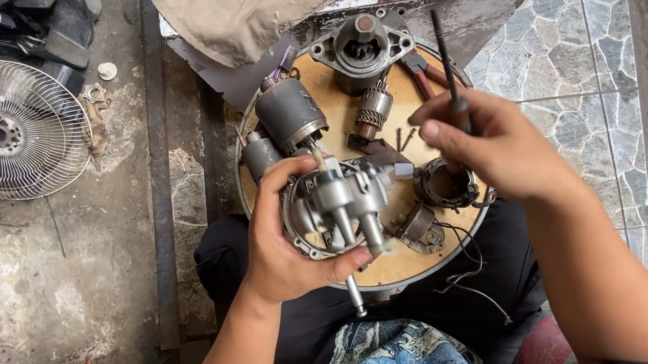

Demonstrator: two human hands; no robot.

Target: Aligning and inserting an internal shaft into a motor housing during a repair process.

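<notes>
My left hand point(282, 241) grips a grey metal motor assembly point(339, 198) with a long shaft pointing down toward me, held over a round wooden board point(333, 110). My right hand point(495, 146) is closed around a dark screwdriver point(445, 59) whose shank points up and away from me. On the board lie a grey cylindrical motor body point(290, 114), an end housing point(361, 48), a copper-wound armature point(373, 110), a ring-shaped part point(444, 184) and a small bracket piece point(419, 228). Red-handled pliers point(424, 73) rest at the board's right edge.
A metal fan guard point(8, 129) lies on the concrete floor at left. Crumpled brown cloth point(244, 11) covers a surface behind the board. Stone tiling point(571, 31) runs along the right. Loose black wires point(471, 271) trail off the board's near edge over my lap.
</notes>
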